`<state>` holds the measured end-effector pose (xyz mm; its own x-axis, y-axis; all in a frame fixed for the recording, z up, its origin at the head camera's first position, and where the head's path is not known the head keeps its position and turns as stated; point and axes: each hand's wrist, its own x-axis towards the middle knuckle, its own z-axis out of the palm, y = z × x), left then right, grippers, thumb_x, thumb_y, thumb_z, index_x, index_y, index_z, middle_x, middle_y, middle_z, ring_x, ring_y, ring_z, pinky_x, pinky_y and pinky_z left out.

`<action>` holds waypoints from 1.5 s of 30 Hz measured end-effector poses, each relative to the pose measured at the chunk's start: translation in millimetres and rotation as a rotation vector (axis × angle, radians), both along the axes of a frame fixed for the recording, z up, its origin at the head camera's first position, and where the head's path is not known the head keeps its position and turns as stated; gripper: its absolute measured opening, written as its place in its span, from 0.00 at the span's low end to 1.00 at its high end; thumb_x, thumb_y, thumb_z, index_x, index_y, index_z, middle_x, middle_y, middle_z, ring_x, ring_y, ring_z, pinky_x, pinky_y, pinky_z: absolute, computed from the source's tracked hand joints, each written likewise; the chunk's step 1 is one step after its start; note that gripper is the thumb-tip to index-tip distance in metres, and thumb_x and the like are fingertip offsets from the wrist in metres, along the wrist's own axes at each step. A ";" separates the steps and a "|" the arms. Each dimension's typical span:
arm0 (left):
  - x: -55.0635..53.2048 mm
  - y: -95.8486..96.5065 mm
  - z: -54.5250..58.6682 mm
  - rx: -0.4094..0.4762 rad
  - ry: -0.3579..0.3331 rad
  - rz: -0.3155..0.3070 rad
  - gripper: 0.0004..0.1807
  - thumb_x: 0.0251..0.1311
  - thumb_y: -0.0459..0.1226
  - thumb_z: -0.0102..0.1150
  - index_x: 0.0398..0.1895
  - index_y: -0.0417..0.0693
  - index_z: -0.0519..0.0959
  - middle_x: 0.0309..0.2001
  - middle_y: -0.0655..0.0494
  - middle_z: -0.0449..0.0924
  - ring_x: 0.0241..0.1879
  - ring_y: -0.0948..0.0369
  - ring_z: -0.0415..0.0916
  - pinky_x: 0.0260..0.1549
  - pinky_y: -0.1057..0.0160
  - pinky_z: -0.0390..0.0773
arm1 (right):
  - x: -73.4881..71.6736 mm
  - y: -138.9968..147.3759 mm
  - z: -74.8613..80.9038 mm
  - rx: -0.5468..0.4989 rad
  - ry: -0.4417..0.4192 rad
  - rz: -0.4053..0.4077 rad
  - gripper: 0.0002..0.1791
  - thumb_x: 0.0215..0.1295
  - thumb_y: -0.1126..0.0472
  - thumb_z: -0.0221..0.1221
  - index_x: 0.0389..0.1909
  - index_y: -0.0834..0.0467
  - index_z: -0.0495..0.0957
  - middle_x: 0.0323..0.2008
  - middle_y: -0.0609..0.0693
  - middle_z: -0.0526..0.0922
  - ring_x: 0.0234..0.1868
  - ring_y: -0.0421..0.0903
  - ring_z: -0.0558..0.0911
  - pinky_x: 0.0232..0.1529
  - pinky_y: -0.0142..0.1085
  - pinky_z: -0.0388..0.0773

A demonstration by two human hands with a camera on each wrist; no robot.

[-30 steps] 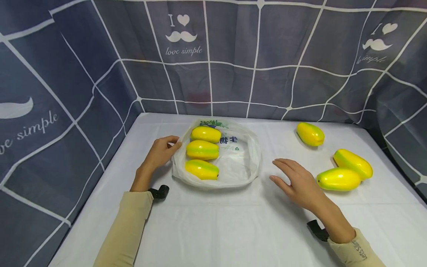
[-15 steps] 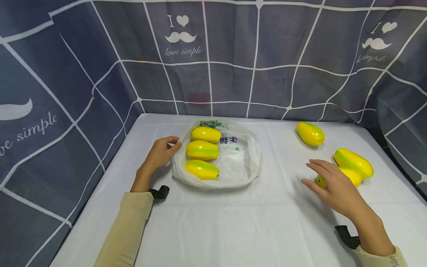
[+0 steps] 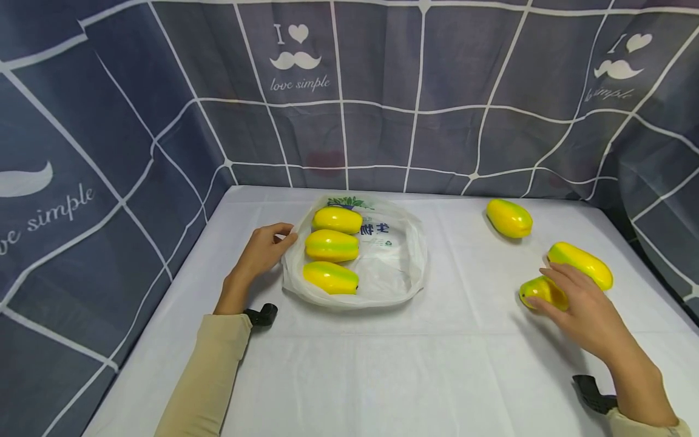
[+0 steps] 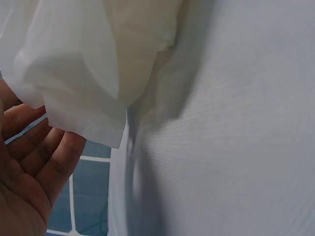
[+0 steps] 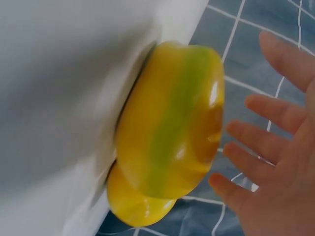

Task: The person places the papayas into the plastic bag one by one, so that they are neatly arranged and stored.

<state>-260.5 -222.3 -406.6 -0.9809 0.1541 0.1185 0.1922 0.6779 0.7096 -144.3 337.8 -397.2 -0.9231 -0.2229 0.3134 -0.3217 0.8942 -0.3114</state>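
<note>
My left hand [image 3: 263,247] rests at the left rim of a white plastic bag [image 3: 384,273]. In the left wrist view the bag's edge [image 4: 91,110] overlaps its loosely extended fingers [image 4: 61,160] and hides some fingertips. Inside the bag lie three yellow-green papayas [image 3: 332,245] in a column. My right hand [image 3: 590,309] is over a papaya [image 3: 532,293] at the right, thumb and fingers spread on either side. In the right wrist view this papaya [image 5: 170,123] lies on the table, with a gap between it and the fingers [image 5: 256,140].
Another papaya [image 3: 581,264] lies right behind the one under my right hand. A further papaya [image 3: 509,218] sits near the table's back edge. A white cloth covers the table [image 3: 349,376], and a grey grid-patterned curtain [image 3: 377,139] stands behind and at both sides.
My right hand has moved right, from beside the bag to over the nearest loose papaya. My left hand and the bag have stayed in place.
</note>
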 end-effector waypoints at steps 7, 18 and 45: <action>0.4 -0.4 0.0 -0.001 -0.002 0.002 0.22 0.72 0.46 0.53 0.61 0.42 0.77 0.55 0.44 0.79 0.43 0.51 0.79 0.41 0.53 0.79 | -0.2 12.1 -8.1 -0.007 -0.039 -0.039 0.40 0.62 0.55 0.67 0.68 0.72 0.63 0.62 0.78 0.62 0.65 0.74 0.58 0.66 0.66 0.47; 0.2 -0.6 0.8 0.005 0.001 0.000 0.22 0.72 0.46 0.52 0.61 0.41 0.77 0.55 0.44 0.79 0.44 0.50 0.79 0.42 0.52 0.79 | -0.2 18.1 -16.4 0.058 -0.065 -0.105 0.36 0.62 0.57 0.67 0.64 0.73 0.66 0.59 0.79 0.63 0.60 0.77 0.60 0.60 0.71 0.50; -0.1 0.1 1.1 -0.009 -0.008 0.000 0.22 0.72 0.46 0.53 0.61 0.42 0.77 0.55 0.44 0.79 0.44 0.50 0.79 0.40 0.53 0.80 | 6.2 9.1 -9.5 0.233 -0.219 -0.225 0.46 0.53 0.53 0.72 0.69 0.64 0.63 0.58 0.75 0.63 0.55 0.79 0.55 0.46 0.70 0.54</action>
<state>-260.6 -222.2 -405.5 -0.9818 0.1548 0.1096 0.1866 0.6843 0.7049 -138.1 347.0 -406.7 -0.9964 -0.0493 0.0685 -0.0580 0.9897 -0.1307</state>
